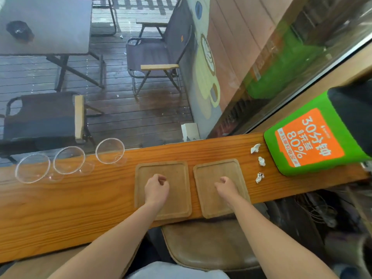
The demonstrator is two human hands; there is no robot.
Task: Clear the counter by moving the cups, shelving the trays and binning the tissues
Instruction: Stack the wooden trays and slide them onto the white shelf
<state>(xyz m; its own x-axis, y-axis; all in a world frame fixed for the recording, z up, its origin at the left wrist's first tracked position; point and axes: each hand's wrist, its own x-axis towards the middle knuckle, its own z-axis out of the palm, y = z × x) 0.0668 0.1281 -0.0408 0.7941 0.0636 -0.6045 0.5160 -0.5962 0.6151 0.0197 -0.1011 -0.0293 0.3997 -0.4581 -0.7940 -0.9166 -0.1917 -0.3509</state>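
Note:
Two square wooden trays lie side by side on the wooden counter (80, 208): the left tray (177, 202) and the right tray (213, 174). My left hand (156, 188) rests as a loose fist over the left tray, holding nothing. My right hand (226, 187) is curled the same way over the right tray. Three clear glass cups stand at the counter's far left: one (32, 168), a second (69, 160), a third (109, 151). Three crumpled tissues lie right of the trays: one (255, 148), another (261, 161), the last (259, 177).
A green and orange box with a black top (310, 137) stands at the counter's right end. A brown stool seat (205, 244) is below the counter's front edge. Beyond the counter are folding chairs (157, 57) and a dark table (46, 25) on decking.

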